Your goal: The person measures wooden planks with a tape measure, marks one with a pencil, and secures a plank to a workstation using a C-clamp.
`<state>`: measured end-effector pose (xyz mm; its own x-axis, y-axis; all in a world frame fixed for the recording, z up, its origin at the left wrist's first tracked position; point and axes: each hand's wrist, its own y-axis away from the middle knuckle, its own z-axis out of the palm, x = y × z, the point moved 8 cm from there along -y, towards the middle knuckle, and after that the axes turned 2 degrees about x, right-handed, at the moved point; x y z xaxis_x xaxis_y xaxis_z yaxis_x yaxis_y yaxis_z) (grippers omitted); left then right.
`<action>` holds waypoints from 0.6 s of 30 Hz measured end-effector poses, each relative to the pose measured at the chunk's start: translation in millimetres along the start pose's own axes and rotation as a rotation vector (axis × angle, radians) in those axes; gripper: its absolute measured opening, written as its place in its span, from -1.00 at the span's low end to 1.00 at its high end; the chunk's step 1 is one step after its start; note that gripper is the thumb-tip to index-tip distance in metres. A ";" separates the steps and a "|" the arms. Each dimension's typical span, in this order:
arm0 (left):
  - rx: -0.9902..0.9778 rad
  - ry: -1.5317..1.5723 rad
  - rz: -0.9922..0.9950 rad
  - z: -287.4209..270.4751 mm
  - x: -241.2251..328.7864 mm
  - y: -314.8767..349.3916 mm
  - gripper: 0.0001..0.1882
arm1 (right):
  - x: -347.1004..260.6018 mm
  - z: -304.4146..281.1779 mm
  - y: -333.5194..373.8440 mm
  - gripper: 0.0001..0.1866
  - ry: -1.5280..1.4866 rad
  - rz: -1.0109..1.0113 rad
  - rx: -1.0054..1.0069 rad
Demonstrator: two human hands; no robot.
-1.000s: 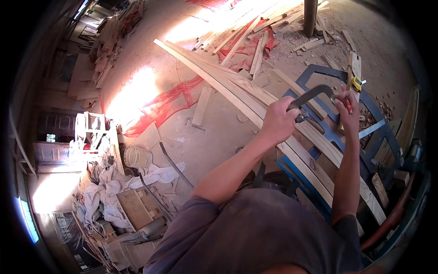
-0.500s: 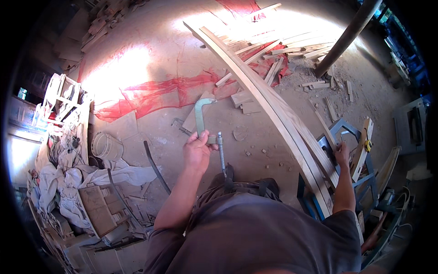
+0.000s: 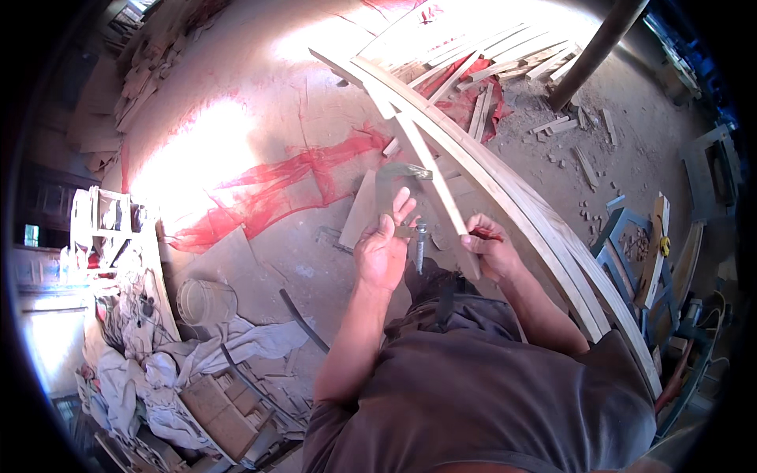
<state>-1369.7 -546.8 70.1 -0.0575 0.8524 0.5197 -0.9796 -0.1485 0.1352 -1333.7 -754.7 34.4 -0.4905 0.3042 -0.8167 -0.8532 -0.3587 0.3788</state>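
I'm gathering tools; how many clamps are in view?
2: one clamp in the left hand, another clamp on the floor beside a flat board. Others may be hidden.

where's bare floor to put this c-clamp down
The floor between the white bucket, red netting and left hand is mostly bare. Another bare patch lies right of the dark post. Lower left is crowded with pale cloths and a wooden box; wood strips crowd the post's left.

Boards (image 3: 520, 199) block right of right hand (image 3: 494, 252); room left of left hand (image 3: 382, 255).
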 end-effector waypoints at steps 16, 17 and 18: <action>0.168 -0.230 0.023 -65.2 213.8 -232.7 -0.50 | -45.2 254.4 -251.2 -0.63 0.493 -0.175 -0.359; 0.180 -0.265 0.045 -71.3 223.5 -248.7 -0.47 | -48.4 261.5 -264.8 -0.55 0.574 -0.347 -0.287; 0.158 -0.267 -0.011 -72.0 223.9 -264.3 -0.48 | -57.2 264.1 -274.7 -0.54 0.606 -0.457 -0.178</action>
<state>-1137.5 -280.5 90.0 0.0257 0.6958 0.7178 -0.9365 -0.2344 0.2608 -1118.2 -440.5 92.1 0.1296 -0.0610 -0.9897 -0.8807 -0.4657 -0.0866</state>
